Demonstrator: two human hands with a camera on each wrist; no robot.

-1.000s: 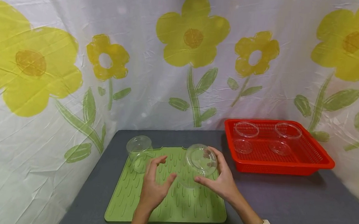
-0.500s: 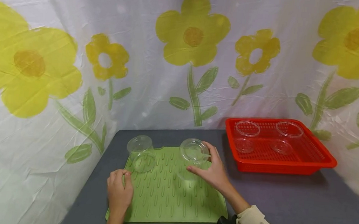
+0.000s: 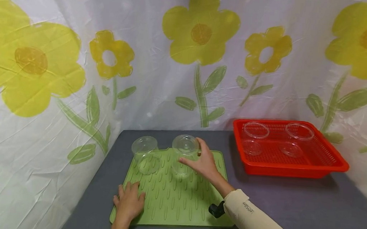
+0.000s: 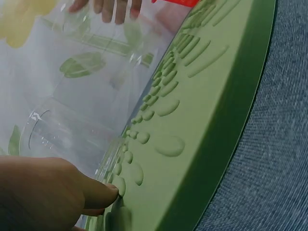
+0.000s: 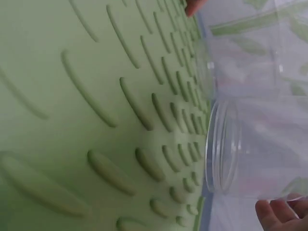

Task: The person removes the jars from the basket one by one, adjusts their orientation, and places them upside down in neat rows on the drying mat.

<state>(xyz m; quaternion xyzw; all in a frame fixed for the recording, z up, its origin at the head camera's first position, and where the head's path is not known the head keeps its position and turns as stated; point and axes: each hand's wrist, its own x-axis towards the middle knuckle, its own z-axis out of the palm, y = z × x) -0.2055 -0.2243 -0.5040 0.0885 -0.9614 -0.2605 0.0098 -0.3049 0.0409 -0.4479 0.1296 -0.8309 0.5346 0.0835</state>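
Note:
In the head view my right hand [image 3: 203, 162] grips a clear plastic jar [image 3: 184, 148] from its right side, with fingers behind and thumb in front. The jar stands upside down, rim towards the green ridged mat [image 3: 192, 205]; I cannot tell whether it touches. Another clear jar [image 3: 144, 154], also bottom up, stands at the mat's back left corner. My left hand [image 3: 129, 202] rests on the mat's left front part, fingers spread, holding nothing. In the right wrist view the gripped jar's threaded rim [image 5: 221, 147] faces the mat.
A red perforated basket [image 3: 295, 170] stands at the back right with two clear jars [image 3: 293, 139] in it, rims up. The mat lies on a grey table [image 3: 279, 208]. A flowered cloth [image 3: 139, 100] hangs behind the table.
My right hand has moved the jar leftward, closer to the other jar on the mat. My left hand has drawn back from between the jars to the mat's left front edge and spread its fingers.

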